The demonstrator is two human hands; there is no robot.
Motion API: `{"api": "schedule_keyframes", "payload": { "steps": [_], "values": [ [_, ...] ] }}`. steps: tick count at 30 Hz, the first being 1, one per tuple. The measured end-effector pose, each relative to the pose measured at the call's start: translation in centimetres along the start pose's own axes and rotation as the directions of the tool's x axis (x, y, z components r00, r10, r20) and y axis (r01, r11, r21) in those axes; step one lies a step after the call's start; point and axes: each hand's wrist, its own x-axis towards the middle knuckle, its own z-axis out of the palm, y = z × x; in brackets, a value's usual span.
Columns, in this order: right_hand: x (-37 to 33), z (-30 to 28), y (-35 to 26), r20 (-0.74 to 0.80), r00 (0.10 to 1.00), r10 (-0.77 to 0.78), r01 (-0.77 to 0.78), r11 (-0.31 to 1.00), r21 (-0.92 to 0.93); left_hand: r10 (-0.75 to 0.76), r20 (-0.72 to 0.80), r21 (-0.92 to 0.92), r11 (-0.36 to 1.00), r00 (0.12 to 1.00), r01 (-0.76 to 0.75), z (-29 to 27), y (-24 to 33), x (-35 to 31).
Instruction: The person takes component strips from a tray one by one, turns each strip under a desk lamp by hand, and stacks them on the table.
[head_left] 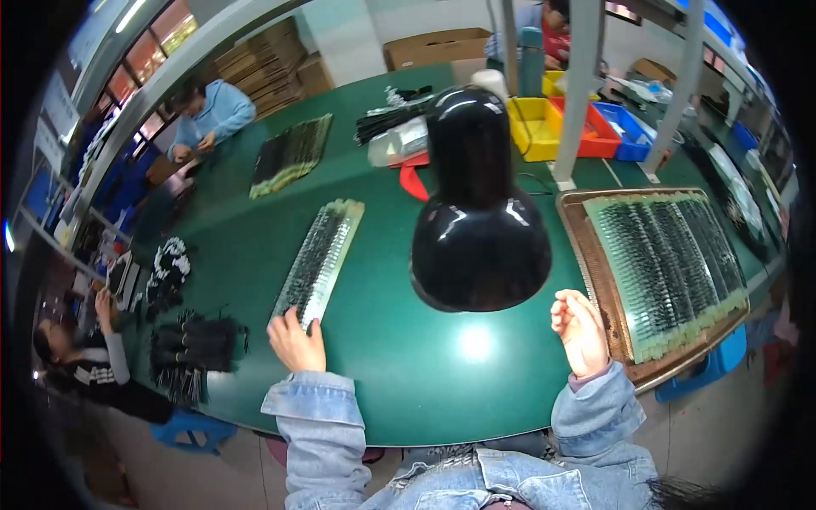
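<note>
My left hand point(299, 344) grips the near end of a narrow pale-green strip point(321, 259) lined with rows of small dark parts, its thumb and fingers on either side. The strip lies slanted on the green table, away from me. My right hand point(582, 333) is raised beside the left edge of a brown tray point(625, 336), with loosely curled fingers and nothing visible in them. Several similar strips point(667, 268) lie side by side on that tray. Between my hands and a little farther off hangs the black lamp head point(480, 246), with a bright reflection below it.
Bundles of black cables point(200, 344) and a white coiled bunch point(170, 263) lie left. More strips point(293, 155) sit farther back. Yellow point(535, 127), red point(599, 136) and blue bins point(625, 127) stand behind the lamp, near metal posts point(580, 93). Other people sit around the table.
</note>
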Motion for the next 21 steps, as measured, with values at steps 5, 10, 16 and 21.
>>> {"api": "schedule_keyframes", "payload": {
  "steps": [5, 10, 16, 21],
  "values": [
    [-1.5, 0.1, -1.3, 0.070, 0.989, -0.132, 0.148, 0.917, -0.370, 0.061, -0.082, -0.068, 0.995, 0.995, -0.066, -0.8, 2.0, -0.3],
    [-6.0, -1.6, -6.1, 0.192, 0.893, -0.408, 0.309, 0.245, -0.919, 0.151, 0.011, -0.349, 0.927, 0.989, -0.137, -1.4, 5.9, -2.2],
    [-9.7, -7.9, -6.3, -0.067, 0.762, -0.644, -0.220, -0.160, -0.962, 0.215, 0.119, -0.491, 0.861, 0.969, -0.131, -1.7, 8.2, -3.5],
    [-9.8, -8.3, -6.0, -0.111, 0.728, -0.677, -0.232, -0.091, -0.968, 0.235, 0.153, -0.499, 0.857, 0.960, -0.130, -1.2, 8.2, -3.9]
  ]
}}
